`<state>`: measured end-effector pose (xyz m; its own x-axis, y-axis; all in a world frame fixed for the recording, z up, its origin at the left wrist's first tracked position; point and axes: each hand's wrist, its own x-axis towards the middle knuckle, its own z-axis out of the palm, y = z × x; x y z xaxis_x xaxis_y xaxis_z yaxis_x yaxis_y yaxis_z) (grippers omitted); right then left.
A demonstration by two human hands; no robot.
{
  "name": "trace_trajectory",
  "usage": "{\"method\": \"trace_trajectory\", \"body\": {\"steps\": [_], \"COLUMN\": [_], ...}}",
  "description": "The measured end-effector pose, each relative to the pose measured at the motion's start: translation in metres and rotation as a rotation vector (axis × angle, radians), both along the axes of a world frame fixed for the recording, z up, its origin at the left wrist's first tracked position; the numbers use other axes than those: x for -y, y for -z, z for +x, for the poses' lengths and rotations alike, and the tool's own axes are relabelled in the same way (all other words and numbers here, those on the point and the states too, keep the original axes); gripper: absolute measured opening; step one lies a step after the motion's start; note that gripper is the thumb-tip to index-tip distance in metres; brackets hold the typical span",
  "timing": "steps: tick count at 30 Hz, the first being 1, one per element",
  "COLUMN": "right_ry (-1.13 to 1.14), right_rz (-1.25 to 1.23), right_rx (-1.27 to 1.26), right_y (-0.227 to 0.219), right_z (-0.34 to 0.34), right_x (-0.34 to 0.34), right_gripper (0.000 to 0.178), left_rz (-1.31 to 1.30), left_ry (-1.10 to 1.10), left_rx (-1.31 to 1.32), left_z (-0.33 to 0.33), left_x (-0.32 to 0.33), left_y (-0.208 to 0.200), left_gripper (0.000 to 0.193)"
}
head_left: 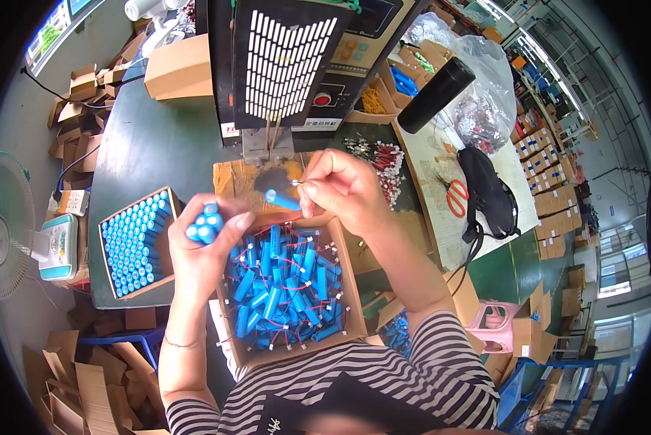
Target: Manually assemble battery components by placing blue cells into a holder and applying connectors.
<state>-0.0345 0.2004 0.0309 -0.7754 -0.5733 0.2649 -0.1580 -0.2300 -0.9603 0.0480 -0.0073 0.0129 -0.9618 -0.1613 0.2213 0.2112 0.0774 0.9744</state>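
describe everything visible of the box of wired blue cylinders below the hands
The open box looks like brown cardboard, roughly rectangular. Blue cylinders fill it in a heap, their red wires and white connectors partly draped over its edge. It sits by the striped shirt, below the left hand and right hand; contact with either is unclear.

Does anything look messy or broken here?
The box nearest the person's body looks messiest: its blue batteries lie jumbled every which way, while the standing batteries in the left box make neat rows. I can't see anything clearly spilled or broken.
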Motion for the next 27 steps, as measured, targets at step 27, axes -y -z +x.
{"method": "trace_trajectory", "body": {"steps": [27], "right_ry": [-0.001], "right_rz": [0.125], "right_rx": [0.303], "right_y": [0.01], "right_z": [-0.017], "right_x": [0.016], "right_gripper": [0.012], "left_rz": [-0.531], "left_ry": [-0.094], "left_rx": [-0.134], "left_z": [-0.049], "left_x": [-0.007], "left_y": [0.005], "left_gripper": [0.027]}}
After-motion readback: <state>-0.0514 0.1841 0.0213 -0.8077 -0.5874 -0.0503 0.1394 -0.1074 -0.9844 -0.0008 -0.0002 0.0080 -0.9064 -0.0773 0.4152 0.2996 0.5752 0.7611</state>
